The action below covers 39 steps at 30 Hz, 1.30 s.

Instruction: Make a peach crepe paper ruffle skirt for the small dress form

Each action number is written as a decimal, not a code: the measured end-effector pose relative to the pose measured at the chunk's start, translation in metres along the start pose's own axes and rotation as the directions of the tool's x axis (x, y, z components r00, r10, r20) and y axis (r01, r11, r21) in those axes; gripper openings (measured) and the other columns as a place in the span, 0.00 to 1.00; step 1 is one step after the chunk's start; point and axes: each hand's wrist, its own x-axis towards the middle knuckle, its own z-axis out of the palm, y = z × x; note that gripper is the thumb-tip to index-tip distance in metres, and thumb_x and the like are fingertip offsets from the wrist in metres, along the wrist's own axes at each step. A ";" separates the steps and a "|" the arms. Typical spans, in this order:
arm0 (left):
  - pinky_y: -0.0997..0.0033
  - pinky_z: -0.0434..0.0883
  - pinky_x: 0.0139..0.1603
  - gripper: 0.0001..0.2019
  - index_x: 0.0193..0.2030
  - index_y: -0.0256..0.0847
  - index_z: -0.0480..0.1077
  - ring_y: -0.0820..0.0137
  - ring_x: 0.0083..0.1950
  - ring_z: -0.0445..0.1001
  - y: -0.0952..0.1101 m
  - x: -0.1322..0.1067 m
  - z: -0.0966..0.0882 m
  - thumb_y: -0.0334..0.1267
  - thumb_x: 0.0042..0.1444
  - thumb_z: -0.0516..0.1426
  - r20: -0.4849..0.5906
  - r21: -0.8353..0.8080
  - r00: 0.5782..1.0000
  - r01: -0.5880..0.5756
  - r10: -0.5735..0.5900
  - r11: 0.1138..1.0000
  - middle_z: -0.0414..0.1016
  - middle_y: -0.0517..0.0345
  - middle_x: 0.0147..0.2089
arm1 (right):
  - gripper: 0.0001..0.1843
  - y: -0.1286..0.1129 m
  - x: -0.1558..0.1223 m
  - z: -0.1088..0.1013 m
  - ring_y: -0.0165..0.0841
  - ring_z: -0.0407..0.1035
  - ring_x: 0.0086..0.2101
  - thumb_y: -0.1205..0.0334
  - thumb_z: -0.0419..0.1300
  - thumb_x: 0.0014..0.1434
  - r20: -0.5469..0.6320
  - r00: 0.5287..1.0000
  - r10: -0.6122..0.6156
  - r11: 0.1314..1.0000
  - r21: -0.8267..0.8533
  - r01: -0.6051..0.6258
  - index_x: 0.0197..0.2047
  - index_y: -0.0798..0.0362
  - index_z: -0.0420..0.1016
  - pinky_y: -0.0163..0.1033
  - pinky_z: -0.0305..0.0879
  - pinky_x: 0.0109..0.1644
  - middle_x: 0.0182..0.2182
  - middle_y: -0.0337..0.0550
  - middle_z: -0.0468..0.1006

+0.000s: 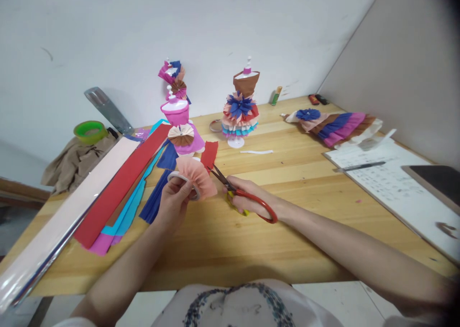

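My left hand (174,197) is closed on a narrow roll of tape (196,193), and a gathered fan of peach crepe paper (199,174) lies against the roll. Pale scissors-free edges of that paper face right. In my right hand (247,193) is a pair of scissors (260,204) with a red handle loop and a yellow part by the fingers; their dark blades point up-left, slightly apart, near the fan. Just beyond the blade tips lies a red crepe piece (209,153). Dark blue crepe pieces (155,200) are beside my left hand.
Long crepe strips (118,183) cover the table's left side. Small mannequins in paper dresses, one pink (176,114) and one brown-topped (246,84), stand behind. A finished-looking paper dress (334,126) lies right, by a white board (377,183) and pen. Green tape (89,131) sits far left.
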 end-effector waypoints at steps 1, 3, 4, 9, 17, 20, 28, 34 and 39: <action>0.78 0.69 0.26 0.16 0.25 0.37 0.70 0.77 0.23 0.71 -0.001 0.000 -0.001 0.43 0.43 0.71 -0.004 0.010 1.000 -0.008 0.008 1.000 0.72 0.63 0.22 | 0.09 0.000 0.000 -0.001 0.27 0.64 0.19 0.62 0.58 0.56 0.015 1.000 -0.005 1.000 -0.007 0.005 0.39 0.52 0.62 0.31 0.60 0.20 0.21 0.32 0.67; 0.78 0.69 0.27 0.16 0.25 0.37 0.70 0.77 0.23 0.71 -0.002 0.000 -0.001 0.43 0.42 0.71 -0.020 0.035 0.999 -0.029 0.030 0.999 0.73 0.63 0.21 | 0.08 -0.003 0.001 -0.002 0.27 0.64 0.21 0.62 0.58 0.56 0.050 0.998 -0.026 0.999 -0.046 0.029 0.39 0.52 0.63 0.32 0.62 0.22 0.24 0.33 0.68; 0.78 0.69 0.27 0.16 0.25 0.37 0.70 0.77 0.23 0.71 -0.002 -0.001 -0.001 0.43 0.41 0.71 -0.029 0.048 0.999 -0.040 0.042 0.998 0.73 0.63 0.22 | 0.08 -0.005 0.001 -0.003 0.27 0.64 0.22 0.62 0.58 0.57 0.064 0.997 -0.040 0.997 -0.069 0.045 0.39 0.52 0.63 0.32 0.62 0.23 0.24 0.34 0.68; 0.77 0.71 0.28 0.15 0.24 0.36 0.72 0.76 0.24 0.73 -0.005 -0.002 0.001 0.43 0.39 0.72 -0.053 0.113 0.995 -0.077 0.083 0.991 0.75 0.62 0.22 | 0.09 -0.011 0.000 -0.004 0.28 0.63 0.24 0.59 0.57 0.59 0.091 0.991 -0.094 0.981 -0.164 0.108 0.41 0.52 0.63 0.33 0.62 0.27 0.26 0.35 0.68; 0.76 0.72 0.29 0.15 0.24 0.36 0.74 0.74 0.25 0.74 -0.008 -0.005 0.002 0.43 0.38 0.72 -0.032 0.203 0.994 -0.096 0.105 0.974 0.77 0.59 0.23 | 0.10 -0.017 -0.002 -0.002 0.30 0.62 0.28 0.56 0.56 0.59 0.076 0.989 -0.127 0.967 -0.211 0.140 0.39 0.52 0.64 0.35 0.60 0.32 0.27 0.36 0.68; 0.77 0.71 0.28 0.15 0.24 0.36 0.74 0.76 0.24 0.72 -0.007 -0.004 0.004 0.43 0.39 0.72 -0.048 0.165 0.995 -0.079 0.088 0.983 0.75 0.61 0.22 | 0.09 -0.016 -0.002 -0.001 0.29 0.60 0.27 0.57 0.56 0.58 0.071 0.986 -0.149 0.965 -0.207 0.160 0.39 0.52 0.64 0.35 0.59 0.31 0.26 0.36 0.67; 0.78 0.69 0.27 0.16 0.23 0.36 0.71 0.77 0.24 0.70 -0.002 -0.003 0.006 0.43 0.40 0.71 -0.047 0.086 0.999 -0.011 0.015 0.996 0.72 0.63 0.22 | 0.09 -0.012 0.000 -0.001 0.29 0.59 0.28 0.57 0.56 0.58 0.070 0.976 -0.204 0.958 -0.191 0.214 0.39 0.52 0.63 0.35 0.59 0.31 0.28 0.36 0.67; 0.77 0.69 0.28 0.16 0.23 0.36 0.71 0.76 0.24 0.71 -0.005 -0.004 0.007 0.43 0.39 0.72 -0.050 0.104 0.999 -0.008 0.013 0.995 0.73 0.62 0.21 | 0.08 -0.014 -0.001 0.002 0.29 0.59 0.27 0.58 0.55 0.58 0.034 0.983 -0.182 0.952 -0.244 0.185 0.38 0.52 0.62 0.35 0.58 0.31 0.28 0.35 0.64; 0.76 0.70 0.28 0.16 0.22 0.36 0.73 0.76 0.24 0.71 -0.007 -0.005 0.006 0.43 0.37 0.72 -0.088 0.167 0.994 -0.054 0.070 0.985 0.74 0.60 0.21 | 0.07 -0.015 -0.003 0.003 0.29 0.58 0.28 0.60 0.55 0.58 0.014 0.984 -0.175 0.935 -0.312 0.170 0.38 0.51 0.62 0.35 0.57 0.32 0.28 0.35 0.64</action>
